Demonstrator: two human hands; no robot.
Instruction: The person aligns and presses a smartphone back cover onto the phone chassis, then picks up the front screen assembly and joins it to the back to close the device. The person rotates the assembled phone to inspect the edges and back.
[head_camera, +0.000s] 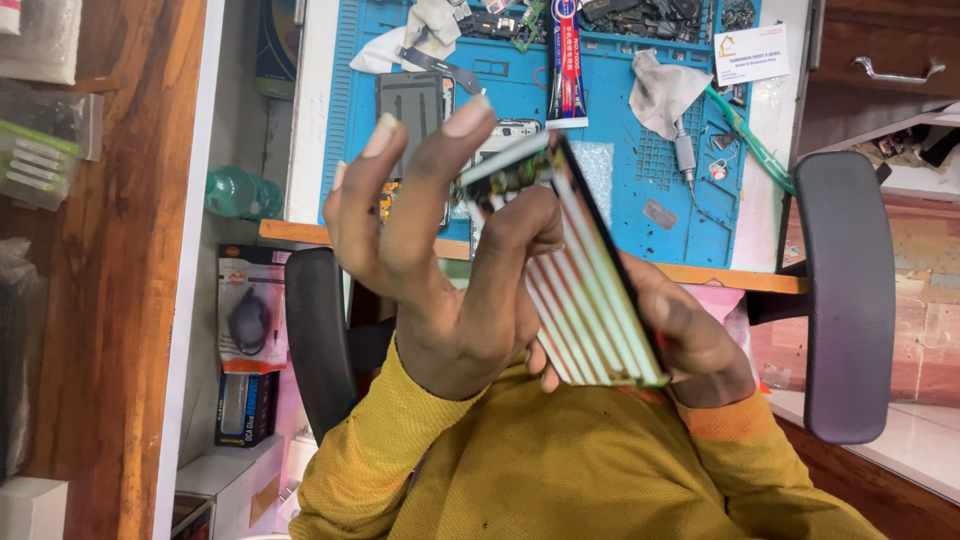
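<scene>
Opened phone, thin, stiff, light and probably fragile, held edge-on above blue repair mat. Right hand cupping lower edge; left hand pinching upper end, other fingers spread. Best gripped by frame edges.

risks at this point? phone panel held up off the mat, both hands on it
1. The left hand pinches the phone panel near its top edge with fingers splayed; the thin panel could flex or slip.
2. The right hand supports only the lower end, in mid-air above the blue mat, so a drop seems possible.
</scene>
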